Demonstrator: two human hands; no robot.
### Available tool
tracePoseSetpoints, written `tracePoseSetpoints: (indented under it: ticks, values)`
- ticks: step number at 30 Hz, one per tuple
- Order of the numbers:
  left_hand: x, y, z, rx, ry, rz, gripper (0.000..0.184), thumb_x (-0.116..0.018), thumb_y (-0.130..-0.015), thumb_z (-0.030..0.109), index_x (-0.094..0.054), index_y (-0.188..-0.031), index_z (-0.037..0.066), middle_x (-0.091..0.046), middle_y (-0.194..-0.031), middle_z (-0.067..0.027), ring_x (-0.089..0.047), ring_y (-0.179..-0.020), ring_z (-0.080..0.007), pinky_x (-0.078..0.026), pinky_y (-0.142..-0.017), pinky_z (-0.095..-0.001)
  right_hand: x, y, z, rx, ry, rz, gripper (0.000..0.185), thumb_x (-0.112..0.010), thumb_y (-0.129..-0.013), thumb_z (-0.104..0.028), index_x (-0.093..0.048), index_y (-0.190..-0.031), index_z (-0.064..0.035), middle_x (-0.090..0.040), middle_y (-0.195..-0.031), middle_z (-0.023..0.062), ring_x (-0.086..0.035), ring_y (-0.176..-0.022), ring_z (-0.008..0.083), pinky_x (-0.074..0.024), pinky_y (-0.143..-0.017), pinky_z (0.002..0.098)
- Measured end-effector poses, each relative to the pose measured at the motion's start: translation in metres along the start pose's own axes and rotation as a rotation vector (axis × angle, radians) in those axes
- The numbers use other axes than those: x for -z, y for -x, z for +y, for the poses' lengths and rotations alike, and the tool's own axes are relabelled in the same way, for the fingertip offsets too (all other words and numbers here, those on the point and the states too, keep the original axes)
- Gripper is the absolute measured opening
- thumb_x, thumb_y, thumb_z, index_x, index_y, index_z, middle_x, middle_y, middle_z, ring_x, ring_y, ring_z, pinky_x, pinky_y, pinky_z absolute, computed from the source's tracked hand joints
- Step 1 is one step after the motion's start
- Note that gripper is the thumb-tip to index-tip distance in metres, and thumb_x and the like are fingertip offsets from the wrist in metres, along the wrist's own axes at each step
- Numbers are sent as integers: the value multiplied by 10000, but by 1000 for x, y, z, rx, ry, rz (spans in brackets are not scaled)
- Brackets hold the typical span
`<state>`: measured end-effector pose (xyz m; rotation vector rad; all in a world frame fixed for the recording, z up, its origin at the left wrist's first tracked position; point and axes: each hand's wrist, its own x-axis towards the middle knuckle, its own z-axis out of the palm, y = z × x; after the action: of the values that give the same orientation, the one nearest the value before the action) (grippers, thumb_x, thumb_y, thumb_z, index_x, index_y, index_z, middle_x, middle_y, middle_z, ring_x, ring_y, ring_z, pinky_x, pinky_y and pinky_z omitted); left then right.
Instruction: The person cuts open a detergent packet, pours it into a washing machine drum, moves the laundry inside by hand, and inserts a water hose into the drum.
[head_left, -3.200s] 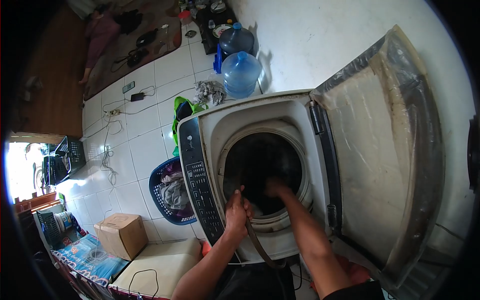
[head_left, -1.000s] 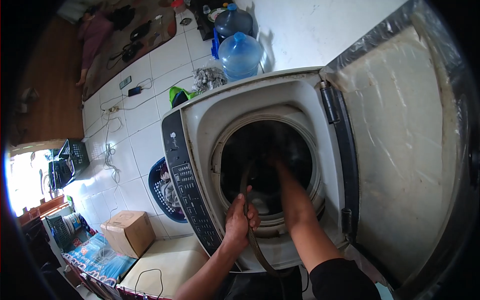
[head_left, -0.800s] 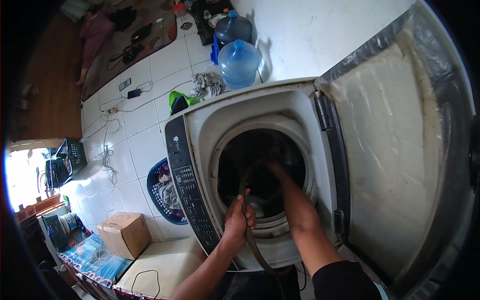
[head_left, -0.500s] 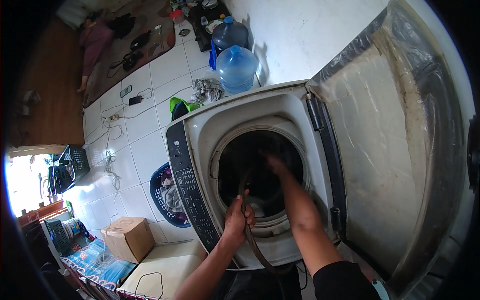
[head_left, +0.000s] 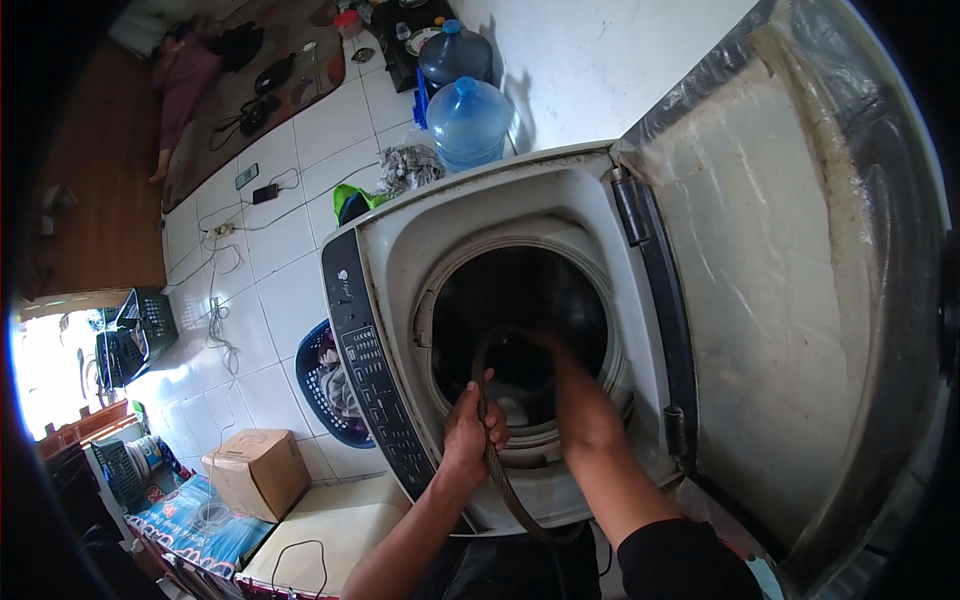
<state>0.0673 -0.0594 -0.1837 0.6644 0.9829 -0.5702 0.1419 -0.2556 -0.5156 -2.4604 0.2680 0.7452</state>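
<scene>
Inside dark drum (head_left: 500,285): right hand (head_left: 543,342) blurred, grip unclear; left hand (head_left: 472,427) closed round hose (head_left: 511,498).

Hose (head_left: 507,488) brown; washing machine (head_left: 397,240) off-white; control panel (head_left: 368,350) black; basket (head_left: 311,393) blue; carton (head_left: 262,478) tan.

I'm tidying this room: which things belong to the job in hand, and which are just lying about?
In the job:
washing machine, right hand inside
hose, held in left hand

Apparently lying about:
cardboard box
front water jug
</scene>
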Motion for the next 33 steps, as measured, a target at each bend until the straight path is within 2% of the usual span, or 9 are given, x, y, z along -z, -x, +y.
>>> tracePoseSetpoints:
  ticks: [3,6,10,16,19,24,25,31,33]
  values:
    - [3,-1,-2,-13,-7,23,499,-432,-1066,453,-432,-1444,129,-341,-643,34,-351,-515,-83,-346,-490,-259,-75,-25,52,144,190,-53,777,-570,-918,-575,-430,-1490,-68,-467,-1490,226,-426,-1400,367,-336,-1169,460]
    - [2,-2,-3,-18,-3,32,501,-426,-1067,453,-430,-1444,122,-343,-639,32,-351,-510,-84,-346,-484,-260,-30,-5,4,-172,-19,-177,734,-542,-928,-576,-486,-1454,-67,-471,-1491,219,-425,-1401,371,-349,-1158,461]
    - [4,-5,-5,-30,-17,70,500,-408,-1073,448,-431,-1439,108,-341,-631,29,-348,-505,-88,-344,-474,-262,22,-7,-32,-84,-5,-310,743,-513,-939,-605,-504,-1439,-54,-455,-1503,221,-431,-1397,376,-351,-1153,460]
    - [2,-5,-4,-26,-40,89,492,-396,-1077,442,-436,-1431,103,-341,-631,28,-347,-505,-88,-341,-472,-257,-12,-54,-23,13,-219,-50,716,-426,-976,-602,-508,-1444,-66,-475,-1483,227,-446,-1378,403,-344,-1146,489]
    - [1,-3,-4,-16,-42,93,489,-395,-1077,441,-438,-1429,105,-343,-635,29,-347,-506,-89,-339,-474,-257,12,-36,-64,-267,-13,85,591,-479,-981,-476,-564,-1386,-54,-549,-1412,228,-507,-1321,406,-372,-1129,479]
    - [6,-6,-4,-23,-43,75,492,-356,-1086,400,-403,-1459,83,-355,-644,12,-381,-517,-106,-360,-491,-275,-5,-5,-57,848,466,186,349,-581,-874,-271,-699,-1098,-31,-669,-1142,206,-638,-1115,356,-468,-1022,459]
    - [3,-4,-3,-16,-38,79,488,-352,-1087,398,-405,-1458,86,-353,-643,13,-381,-517,-106,-360,-492,-275,-9,-8,-52,853,463,185,349,-581,-874,-271,-699,-1098,-31,-669,-1142,206,-638,-1115,356,-468,-1022,459]
    - [7,-5,-4,-1,-43,89,476,-363,-1084,409,-422,-1446,105,-353,-646,21,-368,-517,-99,-349,-489,-270,10,-23,-52,317,249,-386,373,-527,-987,-331,-708,-1139,-42,-659,-1261,173,-575,-1227,352,-459,-1025,466]
    - [2,-5,-3,-5,-34,71,476,-384,-1079,429,-434,-1436,117,-349,-650,27,-356,-519,-91,-339,-483,-265,35,-25,-52,-51,-518,-482,508,-499,-1014,-468,-676,-1235,-47,-601,-1380,149,-512,-1314,327,-415,-1071,427]
